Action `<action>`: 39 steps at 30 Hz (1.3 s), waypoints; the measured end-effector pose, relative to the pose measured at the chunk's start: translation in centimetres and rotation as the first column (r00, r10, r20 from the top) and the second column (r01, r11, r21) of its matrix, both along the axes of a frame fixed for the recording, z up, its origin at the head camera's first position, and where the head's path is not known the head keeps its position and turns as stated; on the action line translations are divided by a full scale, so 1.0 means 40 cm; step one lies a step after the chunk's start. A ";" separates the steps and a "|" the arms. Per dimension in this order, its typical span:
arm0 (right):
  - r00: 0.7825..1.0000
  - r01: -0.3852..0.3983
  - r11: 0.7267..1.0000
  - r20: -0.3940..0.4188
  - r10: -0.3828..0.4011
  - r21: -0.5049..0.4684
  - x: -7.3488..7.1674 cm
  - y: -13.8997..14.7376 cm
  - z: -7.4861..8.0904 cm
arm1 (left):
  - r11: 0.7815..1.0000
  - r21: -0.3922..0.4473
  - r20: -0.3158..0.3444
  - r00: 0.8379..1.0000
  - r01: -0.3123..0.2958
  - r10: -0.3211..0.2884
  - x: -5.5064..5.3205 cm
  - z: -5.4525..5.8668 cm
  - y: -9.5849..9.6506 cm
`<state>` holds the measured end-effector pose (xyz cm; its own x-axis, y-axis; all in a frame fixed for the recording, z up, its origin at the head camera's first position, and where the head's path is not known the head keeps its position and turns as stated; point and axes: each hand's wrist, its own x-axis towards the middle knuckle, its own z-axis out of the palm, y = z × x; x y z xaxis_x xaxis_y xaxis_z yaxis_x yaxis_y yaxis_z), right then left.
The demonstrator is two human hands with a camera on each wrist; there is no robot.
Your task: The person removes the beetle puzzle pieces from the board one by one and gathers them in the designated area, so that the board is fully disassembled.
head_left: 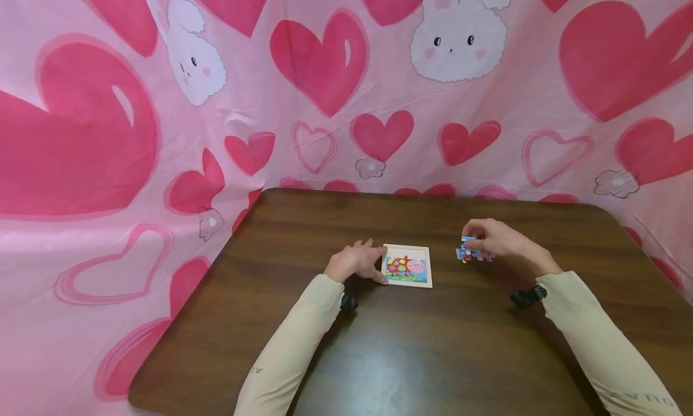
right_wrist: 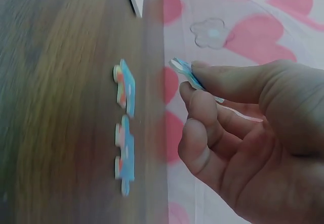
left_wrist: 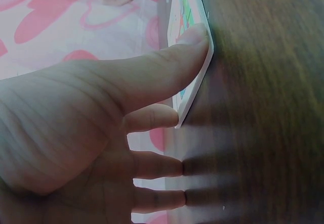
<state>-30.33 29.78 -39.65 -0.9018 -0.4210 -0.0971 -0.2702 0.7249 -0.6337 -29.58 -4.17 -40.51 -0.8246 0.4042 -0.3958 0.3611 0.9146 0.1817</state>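
A square puzzle board (head_left: 407, 285) with a white frame lies on the table, its lower part filled with a picture of a pink pig in a red spotted outfit. At its left side is my left hand (head_left: 354, 263); the thumb rests on the frame's near corner and the index fingertip touches its edge, while other fingers meet the tabletop. To the right, my right hand (head_left: 495, 238) pinches a small blue jigsaw piece (right_wrist: 185, 72) between thumb and index finger, raised above the table. Below it lie two loose jigsaw pieces (right_wrist: 127, 88), blue with some red and yellow.
Brown wooden table (head_left: 433, 350) under both hands. A pink curtain (head_left: 325, 133) with hearts and rabbits hangs behind the table and along its left side. Dark bands (head_left: 527, 297) sit at both wrists.
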 end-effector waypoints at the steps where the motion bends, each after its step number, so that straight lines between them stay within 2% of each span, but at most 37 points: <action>1: 1.000 0.007 1.000 0.000 -0.007 -0.011 0.001 0.006 -0.001 | 1.000 -0.005 0.000 1.000 0.002 -0.002 0.000 0.001 -0.001; 10: 0.998 0.056 0.998 0.010 -0.056 -0.036 0.008 0.066 -0.013 | 1.000 -0.010 0.001 1.000 0.015 -0.015 -0.005 0.002 0.001; 17: 0.999 0.039 0.999 0.008 -0.039 -0.012 0.017 0.090 -0.017 | 0.999 -0.025 -0.011 0.999 0.034 -0.035 -0.007 -0.001 0.000; 23: 0.999 0.036 0.999 0.011 -0.036 -0.001 0.020 0.113 -0.017 | 1.000 -0.018 -0.011 1.000 0.026 -0.026 -0.006 -0.001 0.000; 39: 0.996 0.053 0.998 0.070 -0.055 0.030 0.023 0.172 -0.034 | 0.999 -0.020 -0.010 1.000 0.029 -0.029 -0.004 0.002 0.003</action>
